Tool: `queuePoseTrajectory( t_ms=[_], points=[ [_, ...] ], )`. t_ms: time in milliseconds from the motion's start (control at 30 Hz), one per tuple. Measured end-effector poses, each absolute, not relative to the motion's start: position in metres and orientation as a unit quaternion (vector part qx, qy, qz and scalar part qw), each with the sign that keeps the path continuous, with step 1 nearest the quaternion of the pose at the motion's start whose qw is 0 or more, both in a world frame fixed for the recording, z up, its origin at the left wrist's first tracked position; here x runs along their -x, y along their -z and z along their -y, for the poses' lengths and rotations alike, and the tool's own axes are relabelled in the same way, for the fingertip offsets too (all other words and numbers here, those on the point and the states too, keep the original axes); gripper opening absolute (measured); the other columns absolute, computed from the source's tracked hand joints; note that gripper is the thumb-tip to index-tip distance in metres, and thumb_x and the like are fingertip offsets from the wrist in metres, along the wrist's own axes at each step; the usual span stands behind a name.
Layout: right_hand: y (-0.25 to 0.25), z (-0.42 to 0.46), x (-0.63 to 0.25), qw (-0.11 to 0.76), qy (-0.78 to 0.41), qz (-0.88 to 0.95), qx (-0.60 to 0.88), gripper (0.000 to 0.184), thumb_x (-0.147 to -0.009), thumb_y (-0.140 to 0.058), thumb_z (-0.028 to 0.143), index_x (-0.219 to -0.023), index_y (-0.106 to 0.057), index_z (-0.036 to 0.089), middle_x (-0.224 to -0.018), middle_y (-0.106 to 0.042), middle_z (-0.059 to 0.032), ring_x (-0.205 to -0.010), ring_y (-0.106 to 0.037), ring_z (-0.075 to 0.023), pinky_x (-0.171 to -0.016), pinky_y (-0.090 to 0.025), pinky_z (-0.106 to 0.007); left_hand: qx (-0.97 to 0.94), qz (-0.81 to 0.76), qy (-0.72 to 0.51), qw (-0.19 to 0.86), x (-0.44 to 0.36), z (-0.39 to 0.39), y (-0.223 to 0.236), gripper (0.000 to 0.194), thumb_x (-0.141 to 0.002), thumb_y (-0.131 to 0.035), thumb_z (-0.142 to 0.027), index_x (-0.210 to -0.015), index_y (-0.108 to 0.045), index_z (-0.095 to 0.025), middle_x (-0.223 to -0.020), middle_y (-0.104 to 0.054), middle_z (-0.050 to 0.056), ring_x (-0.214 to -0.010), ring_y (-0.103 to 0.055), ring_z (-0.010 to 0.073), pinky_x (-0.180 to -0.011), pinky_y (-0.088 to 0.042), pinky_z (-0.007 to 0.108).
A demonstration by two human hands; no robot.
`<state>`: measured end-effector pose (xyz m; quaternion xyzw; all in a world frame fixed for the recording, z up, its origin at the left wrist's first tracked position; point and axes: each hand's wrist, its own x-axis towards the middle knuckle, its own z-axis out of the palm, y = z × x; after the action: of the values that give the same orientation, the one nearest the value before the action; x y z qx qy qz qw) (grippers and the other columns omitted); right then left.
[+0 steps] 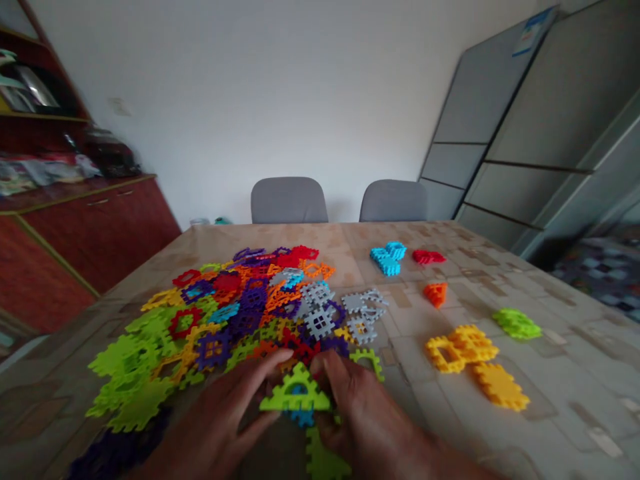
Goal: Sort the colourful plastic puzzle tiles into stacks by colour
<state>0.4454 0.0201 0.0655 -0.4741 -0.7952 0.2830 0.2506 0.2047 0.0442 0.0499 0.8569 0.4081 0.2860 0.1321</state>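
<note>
A: What's nearest?
B: Bottom ctr, a lime pc (pixel 325 460) under the R hand (pixel 367 400). L hand (pixel 220 413) opposite, w/ a lime triangle (pixel 280 402) betw. the two; a blue pc (pixel 303 419) shows thru & just below it.
A: Risks?
B: IMO uneven pressure could skew the toothed edges or make the triangle slip; stray knuckles could nudge the multicolor pile (pixel 255 300) just beyond.
A: Fingers?
B: R: bent in close, seem to pinch the triangle's right side. L: parted in a wide C at its left corner; can't tell if touching.
A: Farther?
B: Yellow pcs (pixel 500 387) off right, cyan pcs (pixel 387 260) nearer the table's (pixel 555 427) far edge, then 2 gray chairs (pixel 289 200), white wall (pixel 300 80).
</note>
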Motion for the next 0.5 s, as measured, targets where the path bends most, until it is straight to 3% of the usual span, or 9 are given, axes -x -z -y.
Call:
queuePoseTrajectory(
  t_ms=[133, 367, 500],
  points=[
    [-0.075, -0.024, -0.484, 0.316, -0.258, 0.766, 0.497, 0.045, -0.064, -0.056, -0.001, -0.100, -0.047, 0.024, -0.091, -0.067, 0.0005, -0.074, -0.061, -0.0143, -0.063, -0.044, -0.023, -0.867, -0.377, -0.270, 0.182, -0.252, -0.076, -0.062, 0.056, -0.084, -0.062, -0.015, -0.136, -0.056, -0.033, -0.125, -0.073, 0.001, -0.106, -0.073, 0.0221, -0.093, -0.058, 0.030],
    [-0.092, -0.019, -0.566, 0.333, -0.129, 0.724, 0.590, 0.040, -0.067, -0.057, 0.002, -0.101, -0.049, 0.022, -0.069, -0.063, 0.0043, -0.054, -0.054, -0.0116, -0.050, -0.038, -0.020, -0.905, -0.244, -0.248, 0.243, -0.362, -0.115, -0.089, 0.060, -0.081, -0.066, -0.002, -0.135, -0.054, -0.024, -0.125, -0.069, 0.009, -0.112, -0.067, 0.0261, -0.098, -0.053, 0.042],
    [-0.101, -0.004, -0.617, 0.323, -0.061, 0.705, 0.628, 0.032, -0.072, -0.055, 0.007, -0.100, -0.050, 0.022, -0.063, -0.062, 0.0045, -0.049, -0.055, -0.0117, -0.046, -0.037, -0.019, -0.921, -0.164, -0.230, 0.266, -0.429, -0.127, -0.099, 0.057, -0.082, -0.071, -0.005, -0.134, -0.055, -0.023, -0.126, -0.070, 0.008, -0.109, -0.068, 0.0233, -0.094, -0.054, 0.035]
  ],
)
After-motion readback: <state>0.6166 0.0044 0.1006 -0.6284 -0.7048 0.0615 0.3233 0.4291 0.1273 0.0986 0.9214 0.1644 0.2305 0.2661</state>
